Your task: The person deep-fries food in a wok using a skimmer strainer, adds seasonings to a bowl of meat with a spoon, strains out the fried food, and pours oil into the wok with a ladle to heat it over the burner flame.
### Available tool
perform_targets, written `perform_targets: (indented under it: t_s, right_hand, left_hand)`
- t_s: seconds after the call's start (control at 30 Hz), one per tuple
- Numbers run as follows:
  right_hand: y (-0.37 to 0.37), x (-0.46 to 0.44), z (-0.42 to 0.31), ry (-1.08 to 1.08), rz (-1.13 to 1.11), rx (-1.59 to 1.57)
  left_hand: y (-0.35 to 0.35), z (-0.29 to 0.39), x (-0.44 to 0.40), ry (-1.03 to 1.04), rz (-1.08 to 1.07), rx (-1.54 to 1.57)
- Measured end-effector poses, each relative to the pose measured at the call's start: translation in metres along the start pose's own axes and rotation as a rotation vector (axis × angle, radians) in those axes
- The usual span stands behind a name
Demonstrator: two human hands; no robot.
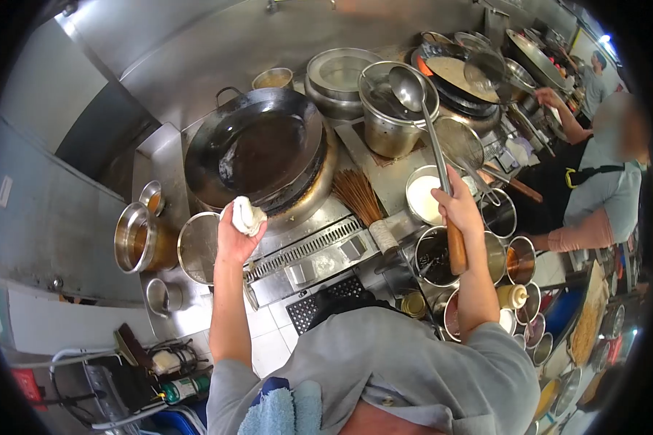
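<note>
A folded white cloth (247,217) is gripped in my left hand (236,235), close to the near rim of a large dark wok (257,156) on the burner. A little dark liquid or sheen shows in the wok's bottom. My right hand (461,206) is wrapped round the long handle of a ladle (408,88). The ladle's bowl is over a tall steel pot (390,134); whether it touches the rim I cannot tell. Just left of that hand stands a pot of white contents (424,198). A bamboo wok brush (359,196) lies between the wok and the right-hand pots.
Steel pots (134,238) and a round strainer (199,248) stand left of the wok. Several seasoning containers (521,259) crowd my right side. Another wok (461,76) with pale contents sits at the back right. A co-worker (595,181) stands close on the right, another person beyond.
</note>
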State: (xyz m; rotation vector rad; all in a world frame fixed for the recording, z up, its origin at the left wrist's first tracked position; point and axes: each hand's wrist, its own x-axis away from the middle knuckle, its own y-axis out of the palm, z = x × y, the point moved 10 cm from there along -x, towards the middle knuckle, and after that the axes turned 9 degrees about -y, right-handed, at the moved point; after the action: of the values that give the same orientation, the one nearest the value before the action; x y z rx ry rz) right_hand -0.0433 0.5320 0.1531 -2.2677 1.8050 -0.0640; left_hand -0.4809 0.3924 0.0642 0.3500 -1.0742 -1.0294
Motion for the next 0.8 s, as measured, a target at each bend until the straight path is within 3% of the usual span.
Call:
perform_targets:
  t_s: [0.33, 0.57, 0.73, 0.8]
  right_hand:
    - [-0.009, 0.026, -0.03, 0.138, -0.054, -0.1]
    - [-0.01, 0.045, -0.062, 0.166, -0.099, -0.504]
    - [0.01, 0.08, -0.07, 0.21, -0.184, -0.497]
    - [0.032, 0.083, -0.037, 0.2, -0.334, -0.289]
  left_hand:
    - [0.003, -0.023, -0.004, -0.204, -0.306, 0.2]
    - [0.007, -0.035, 0.003, -0.217, -0.263, 0.219]
    - [0.004, -0.034, 0.009, -0.166, -0.246, 0.233]
    - [-0.001, -0.031, 0.006, -0.151, -0.239, 0.233]
